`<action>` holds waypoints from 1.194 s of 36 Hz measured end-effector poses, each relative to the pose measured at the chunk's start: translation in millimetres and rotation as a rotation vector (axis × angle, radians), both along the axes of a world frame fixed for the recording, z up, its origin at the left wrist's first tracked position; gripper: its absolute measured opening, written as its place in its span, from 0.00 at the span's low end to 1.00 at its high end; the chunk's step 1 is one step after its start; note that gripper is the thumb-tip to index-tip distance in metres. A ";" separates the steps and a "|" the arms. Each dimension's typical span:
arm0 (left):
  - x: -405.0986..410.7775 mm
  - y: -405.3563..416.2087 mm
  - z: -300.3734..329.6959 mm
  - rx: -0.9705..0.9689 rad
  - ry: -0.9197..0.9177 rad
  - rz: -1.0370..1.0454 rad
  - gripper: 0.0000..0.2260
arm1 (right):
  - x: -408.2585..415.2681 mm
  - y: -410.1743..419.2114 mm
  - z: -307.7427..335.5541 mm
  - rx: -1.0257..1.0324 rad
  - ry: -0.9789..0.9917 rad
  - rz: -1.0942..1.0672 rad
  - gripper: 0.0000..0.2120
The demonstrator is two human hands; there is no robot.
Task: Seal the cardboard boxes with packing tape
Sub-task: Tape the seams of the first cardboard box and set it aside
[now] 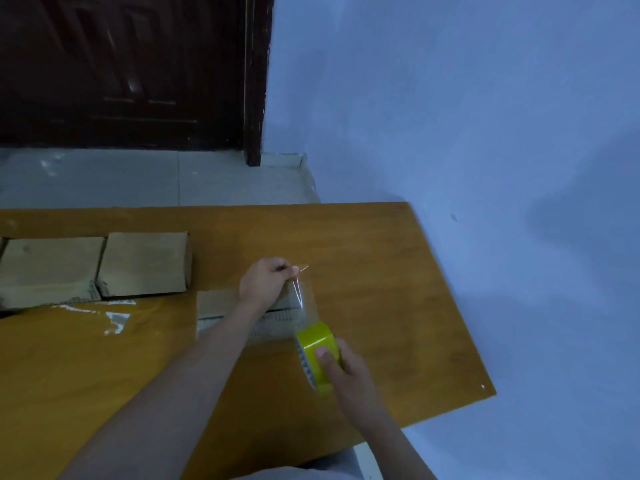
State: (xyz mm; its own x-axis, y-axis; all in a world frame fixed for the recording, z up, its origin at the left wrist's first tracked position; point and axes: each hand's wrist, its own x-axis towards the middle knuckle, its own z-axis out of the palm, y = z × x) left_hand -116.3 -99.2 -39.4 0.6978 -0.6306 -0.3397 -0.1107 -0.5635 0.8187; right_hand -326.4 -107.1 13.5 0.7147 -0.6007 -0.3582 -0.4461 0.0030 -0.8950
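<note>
The left hand [265,280] pinches the free end of the clear tape strip [304,299] above the far edge of the small flat cardboard box [216,299], likely to anchor it there; the right hand [341,367] grips the yellow roll of packing tape [317,353] near the box's right end, keeping the strip taut; two more brown cardboard boxes [143,263] lie far left on the orange wooden table [381,271], seemingly awaiting their turn.

An orange-brown wooden table [381,271] fills the lower half, a shiny patch [116,320] glinting on it at nine o'clock. Beyond it — at eleven o'clock — stands a dark brown door [121,71] over grey floor tiles [156,178]; a pale blue wall [485,116] spans three o'clock.
</note>
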 end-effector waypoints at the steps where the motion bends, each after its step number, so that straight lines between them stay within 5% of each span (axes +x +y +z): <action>1: -0.7 -0.6 -0.3 0.012 -0.029 -0.010 0.10 | 2.1 1.7 0.3 -0.012 0.023 -0.011 0.10; 4: -1.3 -1.4 -2.1 0.036 -0.071 -0.017 0.09 | 7.6 8.9 -3.2 -0.033 0.083 -0.044 0.18; 13: -3.9 -3.9 -3.6 0.096 -0.154 -0.028 0.10 | 11.6 9.9 -7.6 -0.225 0.277 -0.056 0.17; 28: -2.0 -6.8 -0.2 0.134 -0.161 -0.039 0.12 | 16.1 9.2 -5.7 -0.236 0.296 -0.024 0.17; 34: -1.0 -8.4 0.1 0.190 -0.156 -0.084 0.10 | 14.6 7.8 -12.3 -0.157 0.279 -0.042 0.18; 43: 15.1 -23.4 2.7 0.380 0.081 -0.181 0.12 | 12.4 6.5 -28.6 0.063 0.145 -0.093 0.16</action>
